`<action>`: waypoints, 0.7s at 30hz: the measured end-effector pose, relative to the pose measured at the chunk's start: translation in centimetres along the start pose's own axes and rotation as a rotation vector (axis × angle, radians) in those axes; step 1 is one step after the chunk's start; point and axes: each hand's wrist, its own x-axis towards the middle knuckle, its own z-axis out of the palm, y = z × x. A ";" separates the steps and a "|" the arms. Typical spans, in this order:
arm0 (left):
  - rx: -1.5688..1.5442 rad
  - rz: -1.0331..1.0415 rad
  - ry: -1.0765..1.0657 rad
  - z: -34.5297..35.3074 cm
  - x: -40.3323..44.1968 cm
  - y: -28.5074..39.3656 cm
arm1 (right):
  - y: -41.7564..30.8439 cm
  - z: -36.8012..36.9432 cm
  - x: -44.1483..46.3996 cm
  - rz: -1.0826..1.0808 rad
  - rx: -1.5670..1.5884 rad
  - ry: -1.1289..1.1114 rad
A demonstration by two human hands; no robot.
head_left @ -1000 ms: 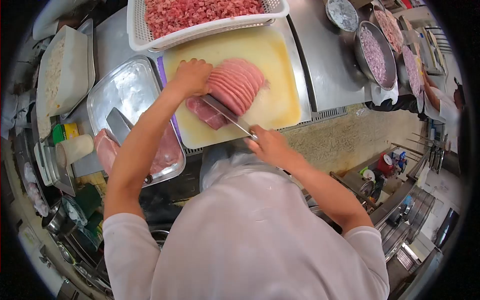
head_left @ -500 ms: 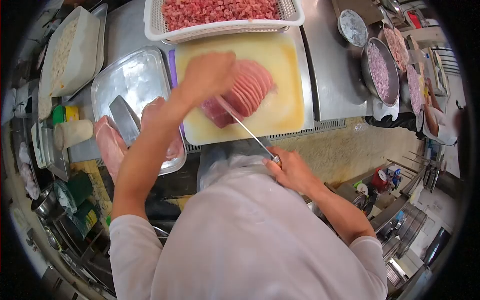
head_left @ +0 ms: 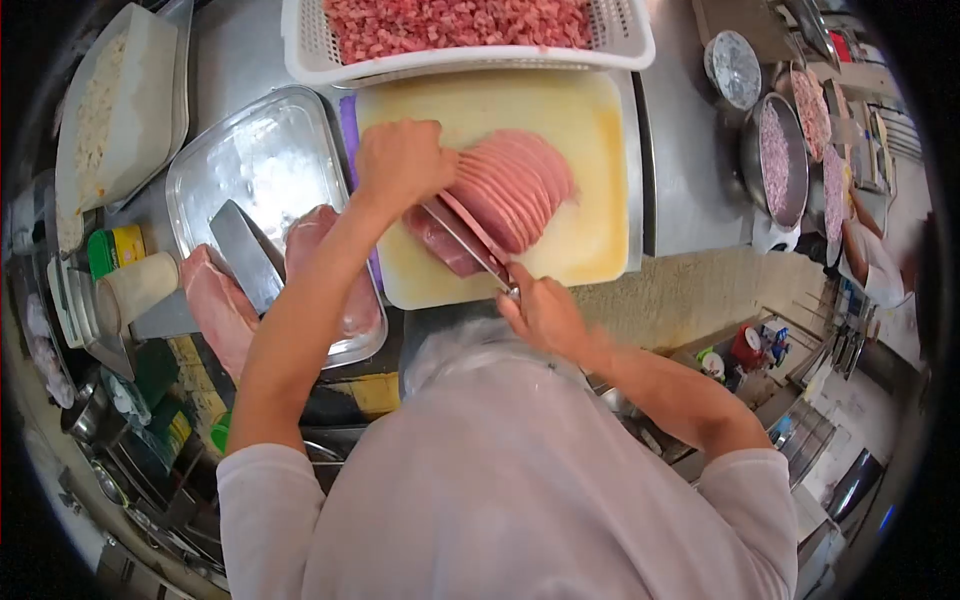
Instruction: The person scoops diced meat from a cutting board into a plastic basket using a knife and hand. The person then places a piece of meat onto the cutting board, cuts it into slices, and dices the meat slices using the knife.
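Note:
A block of raw meat (head_left: 440,245) lies on the pale yellow cutting board (head_left: 595,110), its right part cut into a fanned row of thin slices (head_left: 525,185). My left hand (head_left: 405,160) is closed, knuckles up, against the upper left side of the meat; its fingertips are hidden. In my right hand (head_left: 548,318) is the handle of a long, narrow knife (head_left: 458,232). The blade lies slantwise in the meat, between the slices and the uncut end, its tip toward my left hand.
Left of the board, a metal tray (head_left: 250,130) holds raw meat pieces (head_left: 215,305) and a broad-bladed cleaver (head_left: 243,250). A white basket (head_left: 470,72) of diced meat (head_left: 450,25) stands behind the board. Metal bowls (head_left: 800,170) line the right counter, where another person (head_left: 880,265) stands.
My right hand and the knife have moved up and left, so the blade reaches farther across the meat. My left hand sits slightly lower, and the view has shifted a little.

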 end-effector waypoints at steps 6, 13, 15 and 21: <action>0.152 0.165 -0.268 -1.8 0.7 -0.1 | 0.9 0.8 -0.2 -0.009 -0.003 0.059; 0.199 0.324 -0.217 0.9 0.8 0.5 | 4.5 0.0 -7.8 0.051 0.060 0.058; 0.124 0.290 -0.182 0.8 0.3 0.4 | 5.9 -0.3 -11.1 0.089 0.067 0.041; -0.097 0.302 0.083 -4.2 -0.9 3.3 | -0.1 -3.6 -12.0 0.236 0.222 -0.044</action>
